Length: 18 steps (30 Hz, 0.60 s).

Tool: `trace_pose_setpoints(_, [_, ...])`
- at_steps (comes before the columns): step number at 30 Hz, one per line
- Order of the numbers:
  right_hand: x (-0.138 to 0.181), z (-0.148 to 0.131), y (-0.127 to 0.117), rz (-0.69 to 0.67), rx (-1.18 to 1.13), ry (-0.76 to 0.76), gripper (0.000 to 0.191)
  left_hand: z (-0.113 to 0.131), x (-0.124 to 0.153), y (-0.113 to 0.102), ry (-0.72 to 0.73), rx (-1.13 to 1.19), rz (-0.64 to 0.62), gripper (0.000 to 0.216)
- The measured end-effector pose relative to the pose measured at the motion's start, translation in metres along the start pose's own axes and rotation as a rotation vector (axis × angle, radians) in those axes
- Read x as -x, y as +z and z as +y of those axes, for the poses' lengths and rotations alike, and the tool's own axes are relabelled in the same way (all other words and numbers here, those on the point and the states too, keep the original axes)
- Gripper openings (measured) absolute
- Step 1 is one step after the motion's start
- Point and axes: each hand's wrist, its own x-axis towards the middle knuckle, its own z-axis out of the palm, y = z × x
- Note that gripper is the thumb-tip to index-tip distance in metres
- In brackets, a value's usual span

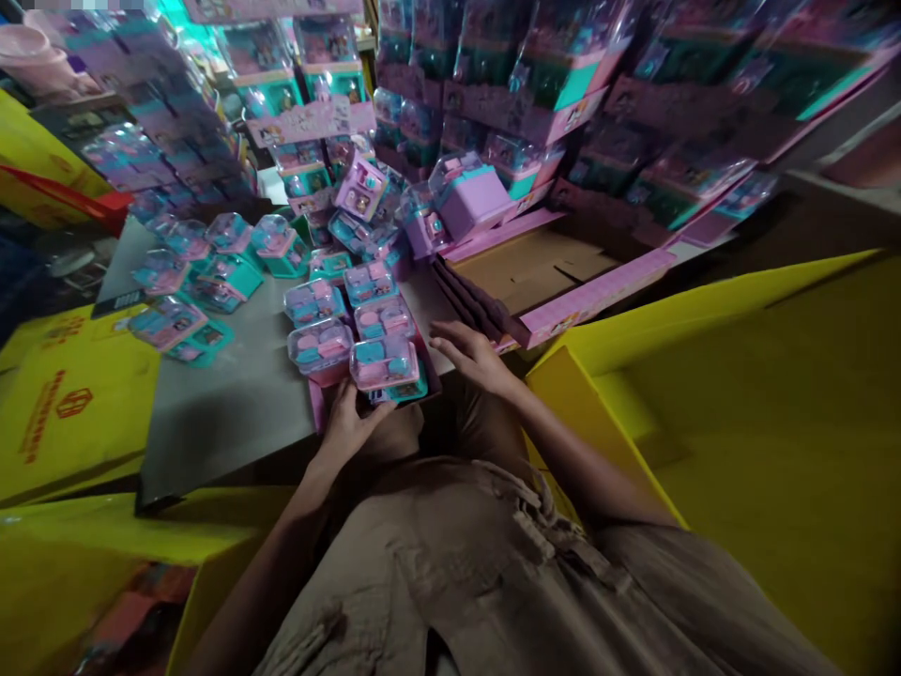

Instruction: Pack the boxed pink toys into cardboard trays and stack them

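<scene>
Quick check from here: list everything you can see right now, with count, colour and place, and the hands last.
Toy boxes with clear domes: six, pink and teal, in a tray at the table's near edge.
Loose toy boxes: many, pink and teal, table's far left.
Table: one, grey.
Stacked display packs: many, pink and teal, behind.
Flat cardboard: brown, right of the table.
Yellow cartons: several, both sides.
Left hand: at the tray's near edge.
Right hand: open, beside the tray.
</scene>
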Motion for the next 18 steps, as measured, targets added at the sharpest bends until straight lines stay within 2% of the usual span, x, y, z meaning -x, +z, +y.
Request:
trace_pose_setpoints(1, [0.006, 0.004, 0.004, 0.001, 0.064, 0.086, 0.039, 0.002, 0.000, 0.001, -0.015, -0.021, 0.023, 0.054])
trace_pose_setpoints(3, [0.016, 0.006, 0.015, -0.090, 0.210, 0.183, 0.029, 0.005, 0.001, 0.006, -0.039, -0.095, 0.081, 0.059])
trace_pose_setpoints(6, [0.022, 0.002, 0.031, -0.204, 0.383, 0.211, 0.024, 0.012, 0.004, 0.021, -0.044, -0.244, 0.144, 0.074])
trace_pose_setpoints(12, [0.021, -0.009, 0.037, -0.270, 0.509, 0.246, 0.043, 0.032, 0.013, 0.049, -0.085, -0.439, 0.175, 0.076])
trace_pose_setpoints(15, [0.025, -0.006, 0.037, -0.276, 0.509, 0.233, 0.056, 0.032, 0.013, 0.049, -0.103, -0.421, 0.138, 0.076])
trace_pose_setpoints(18, [0.034, 0.002, 0.044, -0.242, 0.436, 0.190, 0.057, 0.025, 0.012, 0.046, -0.026, -0.376, 0.111, 0.079])
